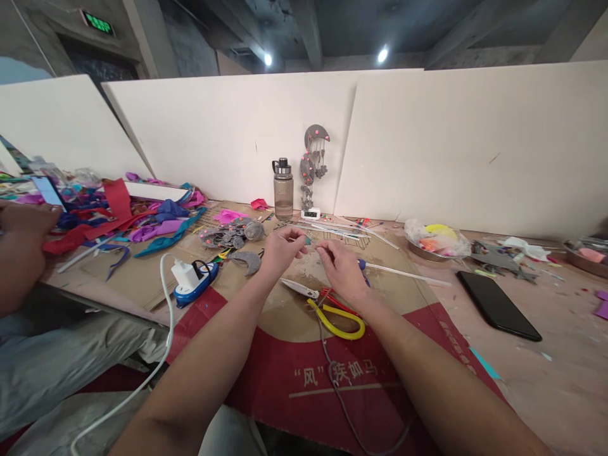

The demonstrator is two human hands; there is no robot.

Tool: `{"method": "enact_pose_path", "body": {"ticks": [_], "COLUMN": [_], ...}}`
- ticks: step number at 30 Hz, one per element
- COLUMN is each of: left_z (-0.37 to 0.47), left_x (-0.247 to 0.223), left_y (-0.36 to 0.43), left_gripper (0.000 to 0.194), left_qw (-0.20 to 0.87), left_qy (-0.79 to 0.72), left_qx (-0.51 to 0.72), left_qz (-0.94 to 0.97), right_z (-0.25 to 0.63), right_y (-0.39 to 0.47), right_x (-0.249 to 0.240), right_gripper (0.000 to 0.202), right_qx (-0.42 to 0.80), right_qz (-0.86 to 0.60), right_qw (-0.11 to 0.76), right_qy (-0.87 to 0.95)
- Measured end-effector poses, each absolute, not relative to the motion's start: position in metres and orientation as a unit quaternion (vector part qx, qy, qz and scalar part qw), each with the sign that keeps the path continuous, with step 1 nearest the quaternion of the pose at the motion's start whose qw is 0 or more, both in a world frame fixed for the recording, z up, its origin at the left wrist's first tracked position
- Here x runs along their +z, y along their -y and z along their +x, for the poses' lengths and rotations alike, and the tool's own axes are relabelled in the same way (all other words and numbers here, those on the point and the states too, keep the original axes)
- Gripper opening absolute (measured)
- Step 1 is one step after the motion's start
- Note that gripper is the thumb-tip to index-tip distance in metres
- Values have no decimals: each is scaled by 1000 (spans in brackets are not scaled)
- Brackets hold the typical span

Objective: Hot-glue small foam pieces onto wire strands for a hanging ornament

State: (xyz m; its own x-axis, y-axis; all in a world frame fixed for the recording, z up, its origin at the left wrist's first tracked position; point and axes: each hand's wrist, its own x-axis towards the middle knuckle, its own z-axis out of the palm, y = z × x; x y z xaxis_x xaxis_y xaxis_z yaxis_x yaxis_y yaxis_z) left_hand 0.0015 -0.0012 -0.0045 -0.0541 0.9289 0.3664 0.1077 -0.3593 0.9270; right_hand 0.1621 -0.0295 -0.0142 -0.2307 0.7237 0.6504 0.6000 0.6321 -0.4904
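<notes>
While both forearms reach forward over the cardboard sheet (294, 316), the head view shows the left hand (281, 250) and right hand (342, 271) raised close together just above it; left fingers pinched narrow on a small teal-tipped piece (308, 241) held between the two hands; right fingers curled and pinched toward the same piece, exact contact too small to tell; a thin white rod (403, 273) runs out to the right from behind the right hand, a blue bit at its near end; whether the right hand holds it cannot be told. Just below the hands lie scissors with yellow handles (335, 315) on the cardboard, red-handled pliers (332, 296) partly under them; a grey cord (342, 399) trails toward the near edge. Left of the hands: grey felt crescent (247, 261), pile of grey felt shapes (232, 234), white charger in a blue power strip (192, 278). Behind: water bottle (283, 190) upright against the white board, grey hanging ornament (311, 164) beside it. Right side: black phone (498, 305) flat on the table, metal bowl of scraps (434, 240) well apart from the hands. Far left: another person's hand (21, 244) holding a phone (47, 190), coloured fabric scraps (137, 218) near it.
</notes>
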Motion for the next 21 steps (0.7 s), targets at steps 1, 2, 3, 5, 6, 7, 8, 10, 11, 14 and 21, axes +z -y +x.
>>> {"method": "enact_pose_path", "body": {"ticks": [1, 2, 3, 5, 6, 7, 8, 10, 11, 14, 21], "left_z": [-3, -7, -13, -25, -32, -38, -43, -51, -54, -59, -54], "left_x": [-4, -3, -2, 0, 2, 4, 5, 8, 8, 7, 3], "left_y": [-2, -6, -10, -16, -19, -21, -23, -25, -25, -27, -30], "left_gripper": [16, 17, 18, 19, 20, 20, 20, 20, 20, 19, 15], "left_qw": [357, 360, 362, 362, 359, 355, 344, 323, 315, 324, 437], "left_qy": [-436, -428, -420, -402, -394, -387, -386, -386, -387, -376, -315], "left_qx": [598, 623, 647, 705, 731, 751, 767, 792, 801, 815, 796], "left_qz": [569, 547, 524, 458, 426, 401, 379, 345, 331, 299, 277], "right_z": [162, 162, 162, 163, 164, 165, 167, 171, 174, 185, 211], "right_y": [31, 32, 33, 36, 37, 39, 41, 45, 48, 61, 84], "right_x": [-12, -10, -7, -1, 2, 6, 10, 21, 28, 51, 74], "right_gripper": [20, 20, 20, 21, 21, 22, 23, 24, 25, 27, 47], "right_qx": [71, 76, 86, 117, 136, 156, 175, 210, 224, 269, 362], "right_qz": [-425, -425, -424, -421, -420, -421, -422, -423, -422, -403, -319], "right_qw": [451, 452, 456, 471, 480, 487, 493, 498, 500, 512, 192], "right_qy": [782, 781, 778, 766, 758, 749, 740, 727, 722, 709, 855]}}
